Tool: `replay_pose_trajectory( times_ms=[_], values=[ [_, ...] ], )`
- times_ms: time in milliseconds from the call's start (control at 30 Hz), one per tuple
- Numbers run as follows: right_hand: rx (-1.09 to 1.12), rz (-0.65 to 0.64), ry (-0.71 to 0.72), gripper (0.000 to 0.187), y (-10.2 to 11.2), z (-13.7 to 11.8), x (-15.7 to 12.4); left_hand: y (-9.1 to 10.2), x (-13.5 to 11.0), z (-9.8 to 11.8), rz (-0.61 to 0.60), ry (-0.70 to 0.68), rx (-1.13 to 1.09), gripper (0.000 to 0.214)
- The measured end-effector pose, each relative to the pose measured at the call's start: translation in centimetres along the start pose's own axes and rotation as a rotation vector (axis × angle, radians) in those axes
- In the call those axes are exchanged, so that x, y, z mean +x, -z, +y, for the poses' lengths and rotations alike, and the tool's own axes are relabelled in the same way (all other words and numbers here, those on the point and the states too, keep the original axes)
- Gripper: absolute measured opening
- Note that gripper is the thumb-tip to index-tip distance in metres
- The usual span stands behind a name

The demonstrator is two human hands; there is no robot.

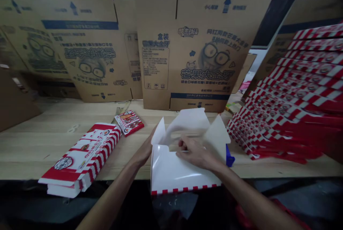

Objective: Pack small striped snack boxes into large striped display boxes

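Observation:
An open cardboard box (184, 172) with a plain white surface and a red-and-white striped bottom edge sits at the table's front edge. Its flaps stand up around the opening. My left hand (147, 148) is against the box's left side, its fingers hidden behind the left flap. Over the near edge of the opening, my right hand (194, 152) is closed, fingers curled at the white card. Slight blur covers the right hand, and whether a smaller item is in it cannot be made out. Something blue (229, 156) shows beside the box's right side.
Flat red-and-white printed cartons (83, 151) lie stacked at left, with a small red packet (129, 122) behind them. A tall leaning stack of red-striped boxes (294, 97) stands at right. Large brown cardboard cartons (187, 54) line the back of the wooden table (21, 144).

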State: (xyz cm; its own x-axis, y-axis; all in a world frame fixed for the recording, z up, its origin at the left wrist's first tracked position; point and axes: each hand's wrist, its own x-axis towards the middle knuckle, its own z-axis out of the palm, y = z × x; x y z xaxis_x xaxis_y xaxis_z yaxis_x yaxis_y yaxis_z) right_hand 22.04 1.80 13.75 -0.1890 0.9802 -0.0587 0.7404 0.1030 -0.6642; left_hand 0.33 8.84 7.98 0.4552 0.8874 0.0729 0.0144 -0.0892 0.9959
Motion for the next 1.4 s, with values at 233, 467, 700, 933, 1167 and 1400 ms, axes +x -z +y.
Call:
replay_pose_trajectory(
  times_ms=[233,467,700,933,1167,1400],
  values=[
    [0.095,-0.063,-0.117,0.023,-1.0,2.3,0.2,-2.9,0.8,2.8,-0.201,-0.004,0.097,0.078],
    [0.199,0.100,-0.037,0.014,0.8,1.8,-0.8,-2.8,1.8,3.3,0.054,-0.006,0.478,0.068],
    [0.011,0.113,-0.029,0.013,1.5,-0.2,-0.8,-3.1,2.0,3.8,0.029,-0.036,0.803,0.053],
    [-0.217,0.300,0.469,0.016,1.3,0.4,-5.8,-4.7,1.0,5.0,-0.041,0.034,1.294,0.041],
    [0.353,0.951,0.114,0.058,3.8,7.9,-5.5,-4.8,0.9,5.2,-0.090,0.023,1.345,0.035],
    [0.234,0.353,-0.090,0.105,1.4,8.2,-0.5,-5.4,0.9,6.1,-0.125,0.055,1.413,0.035]
  ],
)
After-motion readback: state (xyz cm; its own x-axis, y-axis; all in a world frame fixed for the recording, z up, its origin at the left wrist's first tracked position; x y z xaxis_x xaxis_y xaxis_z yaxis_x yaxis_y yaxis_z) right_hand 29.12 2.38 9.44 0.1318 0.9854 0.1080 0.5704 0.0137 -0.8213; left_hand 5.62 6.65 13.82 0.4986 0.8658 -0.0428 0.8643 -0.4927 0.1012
